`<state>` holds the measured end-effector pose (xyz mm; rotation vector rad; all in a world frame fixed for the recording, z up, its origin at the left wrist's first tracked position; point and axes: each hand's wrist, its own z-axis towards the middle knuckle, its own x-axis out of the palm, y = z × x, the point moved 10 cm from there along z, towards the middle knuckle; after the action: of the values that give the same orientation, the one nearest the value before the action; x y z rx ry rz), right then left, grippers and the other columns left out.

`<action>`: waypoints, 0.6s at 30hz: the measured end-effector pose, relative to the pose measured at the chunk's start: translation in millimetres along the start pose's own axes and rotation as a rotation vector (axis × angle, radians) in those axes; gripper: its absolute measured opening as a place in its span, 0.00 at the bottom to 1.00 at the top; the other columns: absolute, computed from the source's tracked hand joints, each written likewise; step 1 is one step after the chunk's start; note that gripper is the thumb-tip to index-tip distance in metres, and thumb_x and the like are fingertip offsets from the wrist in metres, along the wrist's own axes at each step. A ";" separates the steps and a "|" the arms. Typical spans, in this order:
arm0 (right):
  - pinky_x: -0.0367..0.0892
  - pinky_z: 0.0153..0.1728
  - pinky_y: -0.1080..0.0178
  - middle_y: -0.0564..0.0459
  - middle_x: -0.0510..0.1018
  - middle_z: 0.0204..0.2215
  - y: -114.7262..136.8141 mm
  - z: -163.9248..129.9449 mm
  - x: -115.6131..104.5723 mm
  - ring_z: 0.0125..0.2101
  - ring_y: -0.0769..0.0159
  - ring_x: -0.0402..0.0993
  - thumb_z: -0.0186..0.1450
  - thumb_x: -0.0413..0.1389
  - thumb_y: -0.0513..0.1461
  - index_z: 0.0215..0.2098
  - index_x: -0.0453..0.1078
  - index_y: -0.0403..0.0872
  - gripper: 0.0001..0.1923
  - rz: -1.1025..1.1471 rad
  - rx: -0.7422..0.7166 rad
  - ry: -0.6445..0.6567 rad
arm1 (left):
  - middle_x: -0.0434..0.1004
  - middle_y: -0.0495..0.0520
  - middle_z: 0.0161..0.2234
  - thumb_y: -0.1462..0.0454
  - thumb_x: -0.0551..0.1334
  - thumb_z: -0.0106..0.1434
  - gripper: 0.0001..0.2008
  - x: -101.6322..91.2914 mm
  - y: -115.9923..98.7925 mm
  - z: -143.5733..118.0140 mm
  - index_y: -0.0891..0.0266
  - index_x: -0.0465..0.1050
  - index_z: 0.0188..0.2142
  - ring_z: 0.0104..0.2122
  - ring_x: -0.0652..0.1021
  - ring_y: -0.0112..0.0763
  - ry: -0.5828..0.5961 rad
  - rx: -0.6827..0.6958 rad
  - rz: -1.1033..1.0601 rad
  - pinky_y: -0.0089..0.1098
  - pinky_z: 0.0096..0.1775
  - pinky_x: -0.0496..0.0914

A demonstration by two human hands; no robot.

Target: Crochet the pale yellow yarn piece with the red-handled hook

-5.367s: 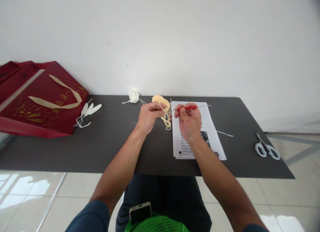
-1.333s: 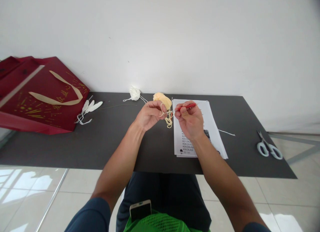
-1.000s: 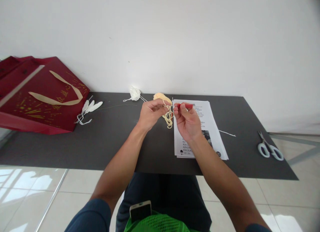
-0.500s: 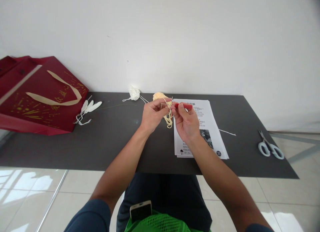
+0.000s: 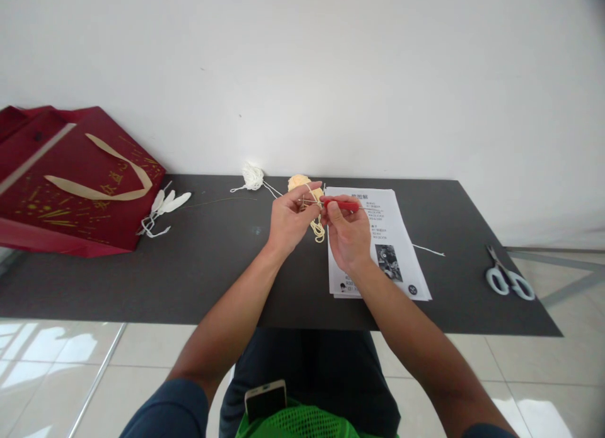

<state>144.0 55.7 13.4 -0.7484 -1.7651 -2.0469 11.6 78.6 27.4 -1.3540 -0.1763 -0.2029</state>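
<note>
My right hand is closed round the red handle of a crochet hook, whose thin shaft points left. My left hand pinches pale yellow yarn at the hook's tip, with a strand over the raised index finger. Loose loops of yellow yarn hang below the fingers. Just behind the hands rests a peach-yellow yarn ball. The small piece between the fingertips is mostly hidden.
Printed sheets lie under my right hand on the dark table. Scissors are at the right end. A white yarn ball, white crocheted leaf-like pieces and a red paper bag are on the left.
The crochet hook has moved slightly left and down with my right hand, bringing its handle nearer my left fingers. My left hand stays almost in place, still pinching the yarn.
</note>
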 end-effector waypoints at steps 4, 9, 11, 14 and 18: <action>0.72 0.34 0.66 0.58 0.85 0.35 -2.5 -0.5 -2.2 0.34 0.70 0.79 0.58 0.70 0.38 0.37 0.72 0.51 0.13 0.006 -0.017 -0.003 | 0.76 0.48 0.30 0.69 0.66 0.56 0.20 1.8 -7.4 -3.0 0.60 0.80 0.50 0.27 0.75 0.23 -0.015 0.067 0.121 0.25 0.31 0.71; 0.74 0.34 0.64 0.60 0.84 0.31 -3.1 1.2 -5.4 0.30 0.71 0.79 0.60 0.69 0.40 0.37 0.71 0.51 0.12 -0.010 -0.018 -0.024 | 0.76 0.47 0.30 0.69 0.65 0.57 0.19 2.2 -4.9 -3.0 0.58 0.81 0.49 0.26 0.75 0.23 -0.017 0.043 0.146 0.25 0.30 0.71; 0.74 0.34 0.65 0.60 0.83 0.30 -4.3 1.4 -5.5 0.29 0.71 0.78 0.60 0.69 0.40 0.37 0.71 0.51 0.12 -0.016 0.002 -0.029 | 0.76 0.47 0.30 0.69 0.65 0.56 0.19 1.7 -4.0 -2.6 0.58 0.81 0.48 0.26 0.75 0.24 -0.020 0.034 0.117 0.25 0.30 0.72; 0.73 0.34 0.66 0.60 0.83 0.29 -5.5 1.0 -4.1 0.29 0.72 0.78 0.61 0.69 0.40 0.37 0.70 0.51 0.12 0.005 0.028 -0.022 | 0.75 0.46 0.30 0.70 0.66 0.54 0.20 0.5 -2.8 -2.2 0.59 0.81 0.48 0.26 0.76 0.23 -0.038 0.006 0.049 0.25 0.31 0.73; 0.73 0.36 0.65 0.59 0.84 0.31 -4.9 0.7 -2.0 0.30 0.72 0.78 0.60 0.70 0.40 0.37 0.70 0.51 0.13 0.030 0.042 -0.012 | 0.75 0.46 0.30 0.70 0.67 0.52 0.21 0.6 -1.6 -2.4 0.59 0.81 0.47 0.27 0.75 0.22 -0.044 -0.034 -0.008 0.25 0.31 0.73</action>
<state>142.9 57.1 8.4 -0.7711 -1.7863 -1.9843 11.8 75.9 28.6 -1.3926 -0.2166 -0.1837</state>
